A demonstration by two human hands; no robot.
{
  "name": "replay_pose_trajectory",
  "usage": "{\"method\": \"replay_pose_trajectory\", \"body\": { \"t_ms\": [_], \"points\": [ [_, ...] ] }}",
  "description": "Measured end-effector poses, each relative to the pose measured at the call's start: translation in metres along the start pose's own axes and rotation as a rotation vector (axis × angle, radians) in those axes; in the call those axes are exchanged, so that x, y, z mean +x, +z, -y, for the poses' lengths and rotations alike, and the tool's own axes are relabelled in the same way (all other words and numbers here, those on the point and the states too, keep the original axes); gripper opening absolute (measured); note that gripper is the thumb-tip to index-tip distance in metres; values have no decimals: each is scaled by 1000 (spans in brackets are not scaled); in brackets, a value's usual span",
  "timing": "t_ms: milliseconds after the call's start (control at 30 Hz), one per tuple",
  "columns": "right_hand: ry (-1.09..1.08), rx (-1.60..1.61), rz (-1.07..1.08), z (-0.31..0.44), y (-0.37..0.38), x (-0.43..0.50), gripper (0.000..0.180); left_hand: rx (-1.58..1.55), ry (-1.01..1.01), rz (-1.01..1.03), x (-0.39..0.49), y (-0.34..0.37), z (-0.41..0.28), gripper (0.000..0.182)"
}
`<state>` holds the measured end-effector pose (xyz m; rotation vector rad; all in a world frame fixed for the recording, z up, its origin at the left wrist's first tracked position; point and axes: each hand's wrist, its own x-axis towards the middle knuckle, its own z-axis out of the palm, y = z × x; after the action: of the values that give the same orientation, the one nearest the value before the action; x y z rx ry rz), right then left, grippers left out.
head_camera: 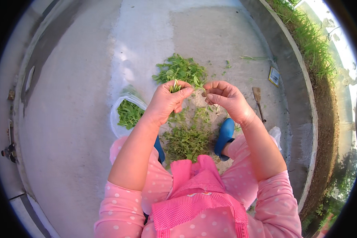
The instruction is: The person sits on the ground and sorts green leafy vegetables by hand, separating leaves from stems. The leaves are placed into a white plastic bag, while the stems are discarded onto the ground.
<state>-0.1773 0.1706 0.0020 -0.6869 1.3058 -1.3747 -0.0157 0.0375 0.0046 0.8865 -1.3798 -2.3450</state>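
Observation:
My left hand [171, 99] holds a small bunch of green leaves [175, 87] between thumb and fingers. Close beside it, my right hand [224, 98] pinches the stem end of a thin leafy sprig [199, 82], whose other end reaches the left fingertips. Beyond both hands lies a pile of leafy greens [181, 69] on the concrete. A looser, stemmy heap of greens [189, 141] spreads between my feet. To the left stands an open clear plastic bag [115, 119] with picked leaves [129, 113] inside.
Blue shoes [226, 131] flank the stemmy heap. At right lie a small trowel-like tool [257, 96], a printed packet [274, 76] and a crumpled plastic bag [275, 136]. Beyond them runs a low concrete curb [308, 98] with grass and soil behind. Scattered leaf bits dot the concrete.

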Motion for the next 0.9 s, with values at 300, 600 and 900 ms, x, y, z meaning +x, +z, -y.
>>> {"method": "replay_pose_trajectory", "body": {
  "t_ms": [300, 600, 900],
  "points": [
    [-353, -664, -224, -6, 0, 2, 13, 390, 313, -254, 4, 3, 0, 13],
    [-436, -872, -192, 2, 15, -2, 10, 1010, 710, -133, -3, 25, 17, 23],
    [-477, -875, -175, 2, 18, 0, 10, 1045, 727, -136, -6, 24, 16, 16]
  ]
}}
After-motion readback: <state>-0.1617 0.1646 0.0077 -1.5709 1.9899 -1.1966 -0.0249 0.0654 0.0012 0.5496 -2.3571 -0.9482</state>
